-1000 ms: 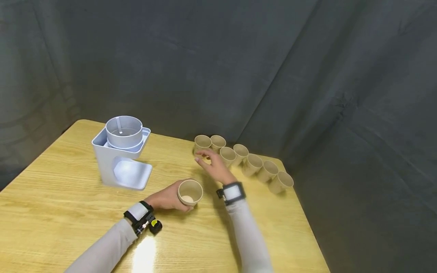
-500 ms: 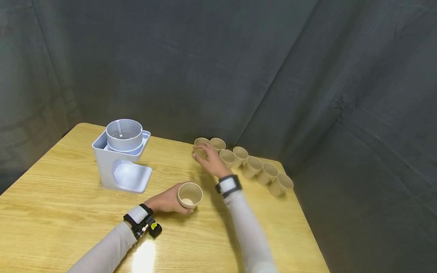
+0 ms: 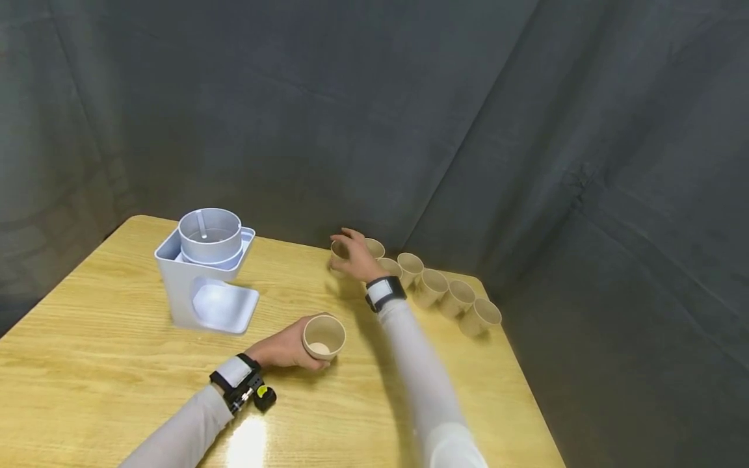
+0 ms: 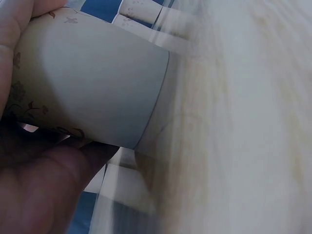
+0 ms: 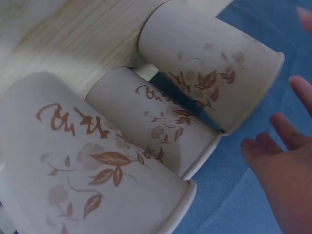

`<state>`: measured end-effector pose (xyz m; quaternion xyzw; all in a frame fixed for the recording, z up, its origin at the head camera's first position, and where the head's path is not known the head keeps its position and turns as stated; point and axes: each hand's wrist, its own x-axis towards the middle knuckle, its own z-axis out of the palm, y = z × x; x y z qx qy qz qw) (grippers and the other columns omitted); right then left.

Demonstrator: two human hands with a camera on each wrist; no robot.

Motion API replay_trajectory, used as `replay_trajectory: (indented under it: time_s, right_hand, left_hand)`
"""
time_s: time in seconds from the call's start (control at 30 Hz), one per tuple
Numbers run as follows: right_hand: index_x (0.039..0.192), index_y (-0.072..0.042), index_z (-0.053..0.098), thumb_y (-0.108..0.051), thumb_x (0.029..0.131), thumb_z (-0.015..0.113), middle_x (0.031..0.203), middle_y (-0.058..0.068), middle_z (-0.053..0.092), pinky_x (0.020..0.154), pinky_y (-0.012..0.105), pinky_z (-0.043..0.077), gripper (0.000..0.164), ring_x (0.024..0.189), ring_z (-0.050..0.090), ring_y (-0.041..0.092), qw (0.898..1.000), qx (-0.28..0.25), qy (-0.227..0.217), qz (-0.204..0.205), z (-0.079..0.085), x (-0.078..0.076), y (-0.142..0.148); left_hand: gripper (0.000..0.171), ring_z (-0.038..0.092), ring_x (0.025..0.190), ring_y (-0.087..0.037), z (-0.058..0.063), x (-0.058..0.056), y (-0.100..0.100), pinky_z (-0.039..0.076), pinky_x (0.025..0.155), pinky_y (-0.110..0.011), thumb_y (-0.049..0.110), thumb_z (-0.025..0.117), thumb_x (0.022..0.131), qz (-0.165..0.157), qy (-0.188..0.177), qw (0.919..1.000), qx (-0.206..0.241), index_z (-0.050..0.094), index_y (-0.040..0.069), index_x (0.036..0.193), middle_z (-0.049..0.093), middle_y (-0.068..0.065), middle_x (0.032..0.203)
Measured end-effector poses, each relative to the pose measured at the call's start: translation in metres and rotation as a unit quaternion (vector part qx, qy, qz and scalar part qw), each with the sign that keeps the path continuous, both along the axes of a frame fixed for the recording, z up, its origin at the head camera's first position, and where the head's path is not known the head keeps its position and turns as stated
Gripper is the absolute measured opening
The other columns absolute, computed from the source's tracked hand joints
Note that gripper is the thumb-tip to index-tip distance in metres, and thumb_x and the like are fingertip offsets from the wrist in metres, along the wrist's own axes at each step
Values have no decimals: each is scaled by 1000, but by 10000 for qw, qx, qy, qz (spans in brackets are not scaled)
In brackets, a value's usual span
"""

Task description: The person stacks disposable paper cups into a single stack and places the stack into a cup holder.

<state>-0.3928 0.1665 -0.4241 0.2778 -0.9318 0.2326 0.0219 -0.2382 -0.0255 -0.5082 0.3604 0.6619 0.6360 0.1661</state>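
Observation:
At the middle of the table, my left hand (image 3: 285, 348) grips a tan paper cup (image 3: 324, 337) that stands upright, its mouth facing up. Close by in the left wrist view, fingers and thumb wrap around this cup (image 4: 97, 78), which has a faint floral print. Farther back, my right hand (image 3: 358, 261) reaches over the leftmost paper cup (image 3: 337, 252) of the group and partly covers it. In the right wrist view, my right fingers are spread apart beside the rim of the nearest printed cup (image 5: 209, 68), with a gap between them.
More paper cups (image 3: 433, 286) stand in a slanting row along the back right of the table (image 3: 146, 390). A white dispenser-like device (image 3: 205, 273) with a round tub on top and a low tray stands at left. A dark curtain (image 3: 292, 117) hangs behind.
My right hand has moved forward and slightly left, from in front of the back cups to over the leftmost one. My left hand and its cup have stayed in place.

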Motion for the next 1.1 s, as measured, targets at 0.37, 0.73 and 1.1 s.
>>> replay_trajectory:
  time_s: [0.37,0.73,1.1]
  right_hand:
    - [154,-11,43,-28,86,82,163,24,26,121,56,27,81,151,19,46,9878,1555,29,42,-15,-17,-7]
    - [150,-12,48,-9,83,84,153,18,44,118,48,34,76,141,38,39,9834,1723,560,-27,-20,-17,-14]
    - [147,-18,54,-13,81,87,142,12,47,109,49,36,74,133,38,34,9813,1786,687,-225,-22,-14,-20]
  left_hand:
    - [67,58,115,-32,0,2,0,49,102,-39,0,86,73,-54,-50,10000,-21,56,9,132,63,-12,123]
    - [69,58,115,-29,0,1,-2,49,102,-39,0,86,72,22,-55,9999,-128,55,9,133,63,-11,123]
    - [66,59,113,-30,1,-1,-2,49,103,-40,0,86,72,1,10,10000,-88,57,8,131,64,-12,121]
